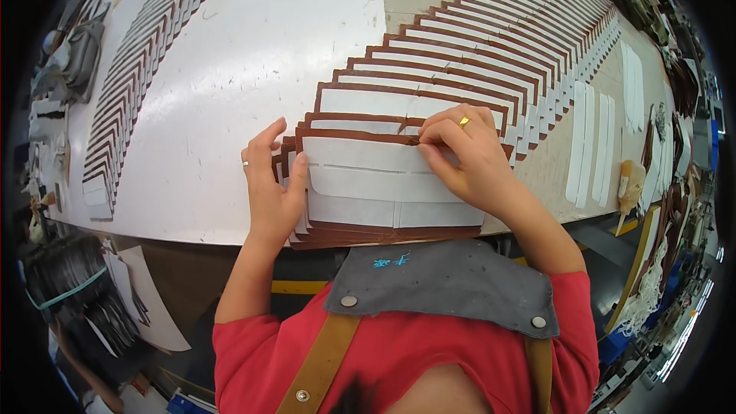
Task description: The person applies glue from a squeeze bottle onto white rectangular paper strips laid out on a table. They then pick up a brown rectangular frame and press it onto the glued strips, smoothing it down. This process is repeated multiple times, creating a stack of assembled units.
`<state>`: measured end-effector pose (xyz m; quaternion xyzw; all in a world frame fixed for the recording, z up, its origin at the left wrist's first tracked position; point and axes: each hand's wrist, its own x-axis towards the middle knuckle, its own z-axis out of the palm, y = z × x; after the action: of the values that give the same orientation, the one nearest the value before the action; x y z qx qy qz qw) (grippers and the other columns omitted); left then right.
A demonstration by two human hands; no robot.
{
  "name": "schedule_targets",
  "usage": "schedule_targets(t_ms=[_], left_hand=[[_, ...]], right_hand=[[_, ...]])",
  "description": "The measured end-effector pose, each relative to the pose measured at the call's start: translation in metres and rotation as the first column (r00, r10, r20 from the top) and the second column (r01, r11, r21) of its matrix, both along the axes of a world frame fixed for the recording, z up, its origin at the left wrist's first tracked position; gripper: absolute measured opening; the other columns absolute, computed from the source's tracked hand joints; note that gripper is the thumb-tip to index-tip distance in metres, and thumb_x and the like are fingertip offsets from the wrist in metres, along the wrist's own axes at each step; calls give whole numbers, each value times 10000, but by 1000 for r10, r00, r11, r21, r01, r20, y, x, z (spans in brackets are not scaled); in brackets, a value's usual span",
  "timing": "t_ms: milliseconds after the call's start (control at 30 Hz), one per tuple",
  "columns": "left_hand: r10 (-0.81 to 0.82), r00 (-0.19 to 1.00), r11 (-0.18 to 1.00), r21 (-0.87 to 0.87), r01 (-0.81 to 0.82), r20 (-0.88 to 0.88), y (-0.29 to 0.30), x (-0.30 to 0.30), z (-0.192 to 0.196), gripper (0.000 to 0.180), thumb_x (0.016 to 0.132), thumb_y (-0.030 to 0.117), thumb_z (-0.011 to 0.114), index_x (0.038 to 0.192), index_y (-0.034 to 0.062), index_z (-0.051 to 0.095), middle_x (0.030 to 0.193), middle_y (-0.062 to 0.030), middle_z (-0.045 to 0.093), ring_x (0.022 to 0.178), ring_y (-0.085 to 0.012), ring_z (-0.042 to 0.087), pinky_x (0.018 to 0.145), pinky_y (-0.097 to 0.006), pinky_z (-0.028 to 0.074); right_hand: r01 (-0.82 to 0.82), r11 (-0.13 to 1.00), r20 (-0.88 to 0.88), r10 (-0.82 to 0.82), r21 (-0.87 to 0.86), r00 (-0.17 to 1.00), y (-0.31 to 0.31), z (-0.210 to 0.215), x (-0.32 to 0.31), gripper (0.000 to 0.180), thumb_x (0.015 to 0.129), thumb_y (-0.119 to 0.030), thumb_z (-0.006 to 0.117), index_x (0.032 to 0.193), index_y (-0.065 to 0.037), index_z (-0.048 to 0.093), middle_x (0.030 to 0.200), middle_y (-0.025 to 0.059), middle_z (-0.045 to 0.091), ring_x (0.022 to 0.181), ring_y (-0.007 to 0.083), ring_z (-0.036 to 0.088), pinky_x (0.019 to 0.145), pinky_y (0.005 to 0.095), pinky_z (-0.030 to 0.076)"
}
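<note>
A small stack of brown-edged leather panels with pale grey lining lies at the near edge of the white worktop. The left hand presses flat on its left end; the right hand pinches the top panel's upper edge, hiding that corner.

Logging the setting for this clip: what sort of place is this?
Probably a leather-goods workshop. Brown-edged panels lie fanned in long rows across the white worktable; both hands, left hand and right hand, press on a stack of panels; white strips lie alongside.
</note>
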<state>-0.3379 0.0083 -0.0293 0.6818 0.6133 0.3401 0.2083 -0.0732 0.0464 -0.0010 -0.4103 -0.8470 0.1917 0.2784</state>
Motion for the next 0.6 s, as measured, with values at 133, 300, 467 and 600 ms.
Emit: schedule_targets(t_ms=[133,300,467,600], left_hand=[[27,959,965,-256,49,284,4,0,9,450,838,18,538,1273,56,429,958,-59,579,848,-143,449,777,-278,380],[21,862,951,-276,138,506,33,-1,13,478,863,-4,500,1317,45,359,956,-62,587,824,-89,455,761,-245,361],[35,791,983,-163,83,611,104,-11,13,451,872,-3,474,1303,37,344,966,-66,585,858,-89,474,777,-238,360],[14,816,995,-85,44,578,193,-13,1,431,876,18,491,1285,31,355,922,-64,583,842,-96,491,748,-233,381]], right_hand=[[-5,998,-85,0,-55,996,6,4,0,111,770,-52,628,835,-72,540,756,32,587,708,194,556,750,310,368],[-15,920,-65,-11,-392,998,36,21,10,244,758,-77,660,965,-45,534,780,75,587,743,218,550,711,322,425],[-24,741,43,71,-671,997,110,21,46,233,776,-74,648,976,-27,537,806,19,561,734,110,519,678,252,444],[73,691,-187,-293,-719,938,190,9,52,175,830,-92,628,980,-35,558,840,2,568,762,68,522,674,218,448]])
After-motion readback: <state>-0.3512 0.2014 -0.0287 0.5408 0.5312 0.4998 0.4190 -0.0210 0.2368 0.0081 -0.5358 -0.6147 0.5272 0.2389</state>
